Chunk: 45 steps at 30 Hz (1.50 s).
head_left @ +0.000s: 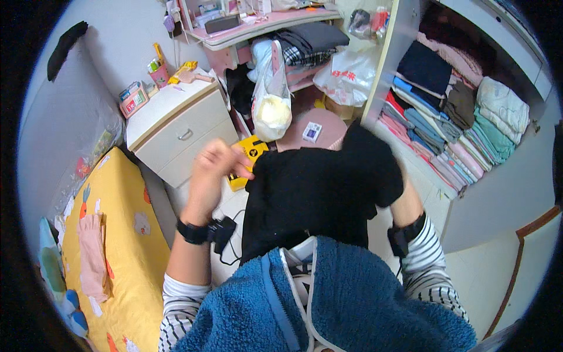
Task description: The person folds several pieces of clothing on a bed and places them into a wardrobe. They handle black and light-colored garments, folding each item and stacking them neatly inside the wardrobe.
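Black cloth point(303, 189), apparently a garment, spreads in front of me at lap height, with a bunched lump raised on its right side. My left hand point(217, 160) is blurred, its fingers loosely bent and their tips close to the cloth's left edge; contact is unclear. On the right, the raised lump covers most of my right hand point(401, 182), so its fingers are hidden. Each wrist carries a black strap with a small device. Beyond my left fingers a yellow box point(254, 152) with dark print lies on the floor.
To the left is a bed with a yellow patterned sheet point(127, 246) and folded pink cloth point(92, 259). A white drawer cabinet point(184, 132) stands ahead, beside a pink desk point(272, 27). A round pink stool point(325, 121) bears a small box. Folded clothes point(440, 119) fill an open wardrobe at right.
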Each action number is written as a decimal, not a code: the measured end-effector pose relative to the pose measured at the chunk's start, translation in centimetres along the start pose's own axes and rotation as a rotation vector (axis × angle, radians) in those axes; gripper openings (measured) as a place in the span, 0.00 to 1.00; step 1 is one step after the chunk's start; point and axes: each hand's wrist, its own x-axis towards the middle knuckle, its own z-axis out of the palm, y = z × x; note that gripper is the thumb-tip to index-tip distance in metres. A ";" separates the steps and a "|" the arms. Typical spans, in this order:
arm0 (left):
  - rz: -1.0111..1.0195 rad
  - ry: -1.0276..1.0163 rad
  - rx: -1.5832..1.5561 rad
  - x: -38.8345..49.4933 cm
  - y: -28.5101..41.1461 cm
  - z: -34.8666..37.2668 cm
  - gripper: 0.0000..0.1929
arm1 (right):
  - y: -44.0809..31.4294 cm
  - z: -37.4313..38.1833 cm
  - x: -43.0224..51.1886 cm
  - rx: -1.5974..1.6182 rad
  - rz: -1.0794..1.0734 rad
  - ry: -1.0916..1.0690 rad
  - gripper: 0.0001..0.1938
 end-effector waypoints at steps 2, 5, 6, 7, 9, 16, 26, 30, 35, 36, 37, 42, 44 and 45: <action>-0.096 -0.234 0.054 -0.7 -2.2 2.3 0.06 | 1.5 1.1 -1.9 0.437 0.317 0.120 0.14; -0.020 -0.418 0.241 -1.9 -5.4 5.7 0.23 | 1.3 3.0 -4.1 0.561 0.232 0.051 0.14; 0.107 -0.475 0.301 -2.4 -6.0 6.2 0.29 | 0.7 3.5 -4.5 0.626 0.210 0.063 0.14; -0.084 -0.601 0.330 -2.4 -6.3 6.4 0.34 | 0.1 4.0 -4.7 0.693 0.175 0.027 0.15; 0.124 -0.677 0.441 -2.6 -6.5 6.4 0.26 | -1.3 4.4 -4.2 0.681 -0.008 -0.157 0.18; -0.139 -0.088 -0.133 -1.3 -4.3 3.3 0.20 | -1.7 1.6 -3.6 0.928 -0.053 -0.156 0.21; -0.057 -0.429 -0.174 -0.1 -0.7 -1.3 0.37 | -2.4 -3.0 -0.8 1.131 -0.243 -0.197 0.13; -0.167 -0.395 0.906 -1.0 -1.8 -1.2 0.33 | -3.4 -4.3 -0.7 1.055 -0.297 -0.325 0.15; -0.090 -0.172 0.906 1.1 0.4 -4.2 0.21 | -8.1 -6.8 0.2 0.923 -0.383 -0.390 0.16; -0.084 -0.162 0.913 1.9 1.6 -5.2 0.21 | -9.4 -7.5 0.9 0.921 -0.389 -0.345 0.16; 0.007 -0.074 0.964 2.5 2.6 -6.0 0.19 | -10.6 -8.0 1.7 0.883 -0.421 -0.470 0.16; 0.297 0.170 0.898 6.4 8.2 -9.4 0.10 | -15.6 -10.3 5.3 0.842 -0.478 -0.585 0.11; 0.297 0.297 0.792 7.3 10.0 -10.3 0.08 | -17.2 -11.1 6.2 0.808 -0.505 -0.528 0.11; 0.402 0.361 0.995 7.3 10.8 -10.7 0.07 | -17.8 -11.4 6.6 0.813 -0.513 -0.525 0.11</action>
